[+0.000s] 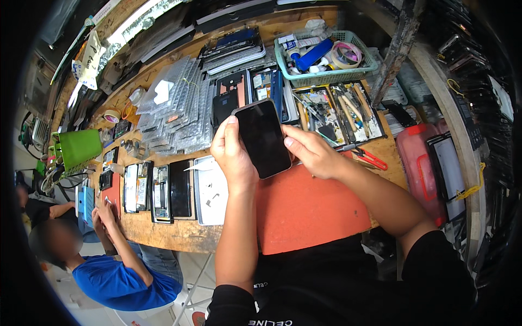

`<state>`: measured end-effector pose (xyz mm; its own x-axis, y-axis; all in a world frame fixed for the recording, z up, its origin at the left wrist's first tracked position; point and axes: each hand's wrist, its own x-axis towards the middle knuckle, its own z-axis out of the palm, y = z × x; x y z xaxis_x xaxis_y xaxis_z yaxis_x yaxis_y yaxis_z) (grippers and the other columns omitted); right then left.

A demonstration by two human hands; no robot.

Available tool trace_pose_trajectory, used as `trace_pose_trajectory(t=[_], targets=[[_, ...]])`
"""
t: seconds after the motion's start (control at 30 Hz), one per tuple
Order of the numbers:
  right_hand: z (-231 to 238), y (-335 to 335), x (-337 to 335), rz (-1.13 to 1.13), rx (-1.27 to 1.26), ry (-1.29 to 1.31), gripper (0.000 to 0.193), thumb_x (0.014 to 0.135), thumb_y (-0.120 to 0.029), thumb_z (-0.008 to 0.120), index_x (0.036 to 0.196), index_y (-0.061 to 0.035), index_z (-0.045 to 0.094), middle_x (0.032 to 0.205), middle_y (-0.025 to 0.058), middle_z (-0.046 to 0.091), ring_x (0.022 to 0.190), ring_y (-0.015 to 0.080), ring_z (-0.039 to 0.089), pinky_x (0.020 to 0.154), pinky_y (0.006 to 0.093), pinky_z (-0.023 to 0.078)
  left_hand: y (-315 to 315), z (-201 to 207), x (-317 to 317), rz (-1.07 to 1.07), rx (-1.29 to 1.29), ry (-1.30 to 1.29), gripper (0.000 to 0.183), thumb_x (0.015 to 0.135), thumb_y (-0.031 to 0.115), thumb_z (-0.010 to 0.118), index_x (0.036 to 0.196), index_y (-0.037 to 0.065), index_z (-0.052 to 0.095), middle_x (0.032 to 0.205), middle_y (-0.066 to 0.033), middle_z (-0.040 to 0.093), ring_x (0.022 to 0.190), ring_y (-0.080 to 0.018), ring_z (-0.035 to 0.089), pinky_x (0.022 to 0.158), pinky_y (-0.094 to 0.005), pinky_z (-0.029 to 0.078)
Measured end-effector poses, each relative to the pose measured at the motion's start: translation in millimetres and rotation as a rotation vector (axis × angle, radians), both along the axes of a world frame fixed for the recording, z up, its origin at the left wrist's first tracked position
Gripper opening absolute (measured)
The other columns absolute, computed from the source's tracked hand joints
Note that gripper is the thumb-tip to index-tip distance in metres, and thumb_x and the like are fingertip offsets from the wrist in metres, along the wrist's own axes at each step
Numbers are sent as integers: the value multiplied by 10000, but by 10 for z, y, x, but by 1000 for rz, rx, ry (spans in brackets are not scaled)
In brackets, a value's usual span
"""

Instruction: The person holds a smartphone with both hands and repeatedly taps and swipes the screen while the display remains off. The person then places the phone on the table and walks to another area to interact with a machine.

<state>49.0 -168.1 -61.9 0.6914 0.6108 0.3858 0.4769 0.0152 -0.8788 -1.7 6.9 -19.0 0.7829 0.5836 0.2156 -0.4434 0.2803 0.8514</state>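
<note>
A smartphone (pixel 265 142) with a dark screen is held up in both hands above an orange-red mat (pixel 312 209). My left hand (pixel 234 149) grips its left side, the thumb at the upper left edge. My right hand (pixel 312 151) holds the right edge, thumb against the front and fingers partly hidden behind. Left of my left forearm lies a white tray (pixel 209 206) with a few tiny dark parts in it. Beside it are a dark phone panel (pixel 181 190) and opened phones (pixel 161 190) with their insides showing.
Bubble-wrap sleeves (pixel 176 108) are piled at the back left. A green basket (pixel 326 79) of tapes and bottles stands behind a tool tray (pixel 340 114). Red-handled pliers (pixel 371 158) lie near my right forearm. A person in a blue shirt (pixel 122 282) sits at the left.
</note>
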Motion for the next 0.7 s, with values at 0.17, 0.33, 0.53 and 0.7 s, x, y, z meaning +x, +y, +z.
trace_pose_trajectory(t=[0.17, 0.33, 0.53, 0.7], targets=[[-12, 14, 31, 6, 47, 64, 445, 1092, -242, 484, 1325, 132, 540, 847, 186, 655, 780, 238, 640, 741, 378, 505, -31, -9, 6, -39, -7, -7, 219, 1057, 146, 575, 1022, -27, 706, 967, -42, 712, 863, -85, 631, 811, -240, 506], [92, 6, 1, 37, 74, 149, 295, 1088, -199, 471, 1216, 42, 585, 798, 121, 592, 738, 165, 543, 700, 346, 479, -48, -13, 8, -37, -4, 33, 243, 1058, 196, 549, 1014, -1, 686, 953, -47, 711, 854, -110, 653, 790, -269, 518], [127, -37, 8, -32, -14, 221, 262, 1083, -187, 493, 1198, 28, 588, 876, 43, 631, 819, 109, 538, 733, 325, 474, -15, -36, 13, -29, 28, 154, 234, 1054, 206, 563, 1027, 14, 694, 950, -38, 713, 816, -91, 645, 733, -255, 522], [71, -194, 302, -145, 99, 102, 287, 1078, -184, 497, 1201, 43, 621, 905, 24, 649, 831, 117, 581, 780, 313, 496, -183, -20, 57, 22, 140, 237, 242, 1029, 208, 624, 1126, 4, 713, 875, 15, 653, 743, -57, 572, 645, -213, 472]])
